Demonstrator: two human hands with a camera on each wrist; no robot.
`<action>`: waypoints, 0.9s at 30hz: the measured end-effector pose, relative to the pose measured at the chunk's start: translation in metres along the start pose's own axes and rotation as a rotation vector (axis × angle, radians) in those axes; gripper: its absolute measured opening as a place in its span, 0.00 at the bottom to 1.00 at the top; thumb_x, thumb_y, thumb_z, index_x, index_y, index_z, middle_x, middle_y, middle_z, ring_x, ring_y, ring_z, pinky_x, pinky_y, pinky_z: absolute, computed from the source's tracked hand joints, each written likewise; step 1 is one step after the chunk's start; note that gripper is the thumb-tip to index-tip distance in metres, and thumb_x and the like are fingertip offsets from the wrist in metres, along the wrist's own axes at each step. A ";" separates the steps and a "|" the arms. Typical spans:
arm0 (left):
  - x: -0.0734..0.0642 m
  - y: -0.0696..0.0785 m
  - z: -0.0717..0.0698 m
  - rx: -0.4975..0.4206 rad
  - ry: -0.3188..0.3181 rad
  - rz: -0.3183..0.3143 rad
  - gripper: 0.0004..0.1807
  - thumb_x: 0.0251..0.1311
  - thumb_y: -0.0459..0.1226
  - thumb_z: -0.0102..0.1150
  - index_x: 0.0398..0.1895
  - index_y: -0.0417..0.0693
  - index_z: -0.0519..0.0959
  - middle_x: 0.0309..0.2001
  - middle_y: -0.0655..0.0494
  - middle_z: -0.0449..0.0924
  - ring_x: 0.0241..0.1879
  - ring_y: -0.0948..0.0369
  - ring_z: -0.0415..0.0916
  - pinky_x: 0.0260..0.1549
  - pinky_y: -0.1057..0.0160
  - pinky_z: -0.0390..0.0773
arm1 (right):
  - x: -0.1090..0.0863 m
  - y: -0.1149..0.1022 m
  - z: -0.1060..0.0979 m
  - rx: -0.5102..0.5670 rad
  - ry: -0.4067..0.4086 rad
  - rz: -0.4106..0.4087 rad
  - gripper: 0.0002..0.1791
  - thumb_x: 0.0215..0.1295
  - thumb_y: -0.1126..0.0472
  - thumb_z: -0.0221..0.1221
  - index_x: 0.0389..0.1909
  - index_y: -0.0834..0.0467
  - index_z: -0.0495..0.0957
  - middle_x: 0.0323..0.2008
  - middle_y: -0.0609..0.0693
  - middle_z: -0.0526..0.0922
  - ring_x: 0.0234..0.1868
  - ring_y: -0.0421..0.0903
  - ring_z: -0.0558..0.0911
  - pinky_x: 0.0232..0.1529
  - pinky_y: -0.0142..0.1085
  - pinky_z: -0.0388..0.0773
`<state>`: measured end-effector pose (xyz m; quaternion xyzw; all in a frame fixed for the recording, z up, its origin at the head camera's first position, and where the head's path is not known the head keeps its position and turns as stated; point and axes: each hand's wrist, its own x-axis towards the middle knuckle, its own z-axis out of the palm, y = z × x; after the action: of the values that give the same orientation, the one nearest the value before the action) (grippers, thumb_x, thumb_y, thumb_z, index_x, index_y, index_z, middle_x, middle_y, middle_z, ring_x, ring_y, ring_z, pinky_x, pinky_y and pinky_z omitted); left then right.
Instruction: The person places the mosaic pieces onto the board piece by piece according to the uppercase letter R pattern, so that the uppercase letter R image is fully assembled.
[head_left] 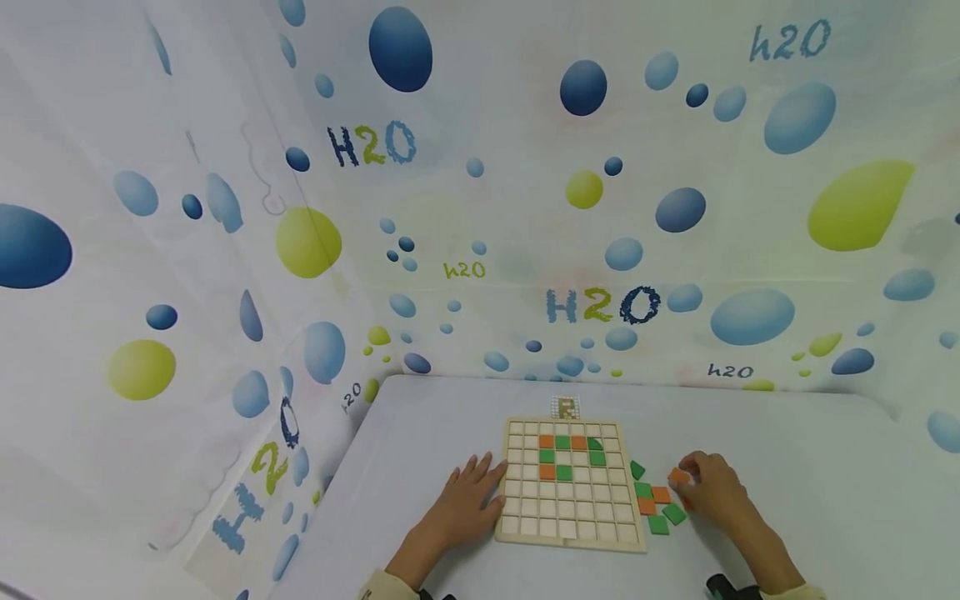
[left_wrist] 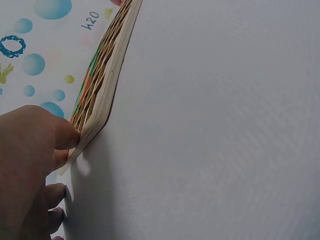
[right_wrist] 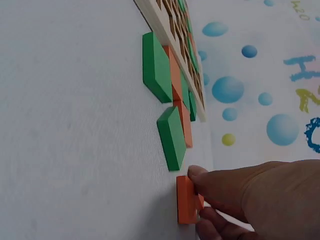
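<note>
A wooden grid board [head_left: 532,508] lies on the table, with orange and green tiles set in several upper cells. My left hand [head_left: 468,502] rests flat at the board's left side, its thumb and a finger touching the frame with the fingers spread. To the right of the board, my right hand [head_left: 714,490] pinches an orange tile [right_wrist: 187,200] between thumb and fingers. Between that hand and the board lie loose tiles, among them a green tile [head_left: 674,513] and an orange tile [head_left: 661,495].
Behind the board's top edge lies a small pattern card [head_left: 566,407] with a brown figure on a grid. The white table [head_left: 420,417] meets a wall covering [head_left: 510,208] printed with blue and lime drops at the back and left.
</note>
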<state>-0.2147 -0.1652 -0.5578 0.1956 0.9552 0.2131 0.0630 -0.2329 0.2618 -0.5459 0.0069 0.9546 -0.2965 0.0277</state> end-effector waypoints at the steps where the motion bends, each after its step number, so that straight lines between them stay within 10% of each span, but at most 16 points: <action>1: 0.000 0.000 0.000 0.002 0.002 -0.001 0.33 0.78 0.52 0.48 0.83 0.55 0.64 0.83 0.43 0.55 0.83 0.39 0.50 0.77 0.31 0.52 | 0.000 0.004 0.000 -0.002 0.004 -0.008 0.19 0.67 0.62 0.67 0.51 0.70 0.78 0.43 0.63 0.78 0.44 0.55 0.78 0.46 0.55 0.80; 27: 0.000 -0.001 0.002 0.006 0.003 -0.021 0.33 0.79 0.53 0.48 0.83 0.58 0.63 0.84 0.46 0.55 0.83 0.42 0.50 0.79 0.33 0.51 | 0.017 0.012 0.010 0.095 -0.043 -0.075 0.19 0.72 0.59 0.66 0.58 0.66 0.80 0.55 0.63 0.79 0.57 0.61 0.79 0.61 0.61 0.78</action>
<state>-0.2148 -0.1651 -0.5597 0.1857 0.9579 0.2096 0.0632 -0.2486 0.2661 -0.5620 -0.0337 0.9383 -0.3423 0.0367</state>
